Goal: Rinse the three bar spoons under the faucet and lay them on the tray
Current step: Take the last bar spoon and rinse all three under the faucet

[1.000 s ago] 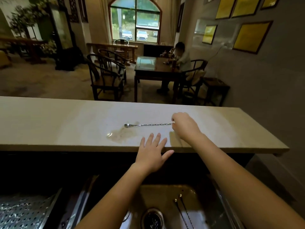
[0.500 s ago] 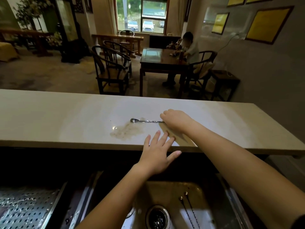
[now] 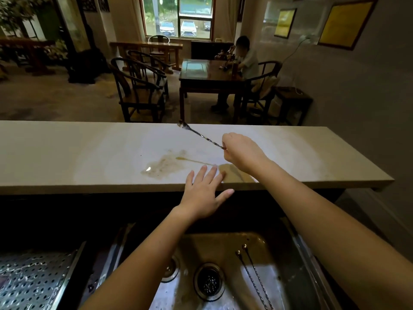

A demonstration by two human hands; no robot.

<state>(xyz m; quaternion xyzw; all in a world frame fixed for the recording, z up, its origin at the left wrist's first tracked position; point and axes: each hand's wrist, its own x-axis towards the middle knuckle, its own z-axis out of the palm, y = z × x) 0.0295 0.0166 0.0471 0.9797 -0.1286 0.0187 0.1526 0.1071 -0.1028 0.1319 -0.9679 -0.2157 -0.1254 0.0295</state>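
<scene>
My right hand (image 3: pixel 242 152) pinches the end of a twisted metal bar spoon (image 3: pixel 200 135) and holds it lifted off the pale counter (image 3: pixel 67 157), bowl pointing up and away to the left. My left hand (image 3: pixel 204 193) rests flat with spread fingers on the counter's near edge, holding nothing. Two more bar spoons (image 3: pixel 252 274) lie side by side in the steel sink (image 3: pixel 286 276) below, right of the drain (image 3: pixel 209 280). A perforated metal tray (image 3: pixel 33 280) sits at the lower left. No faucet is visible.
A brownish sticky smear (image 3: pixel 165 165) and streak mark the counter where the spoon lay. Beyond the counter stand dark wooden chairs (image 3: pixel 138 90) and a table (image 3: pixel 207 74) with a seated person (image 3: pixel 247 57). A wall runs along the right.
My right hand has lifted the spoon off the counter and tilted its bowl upward, leaving a brown streak. The left hand stays on the counter edge.
</scene>
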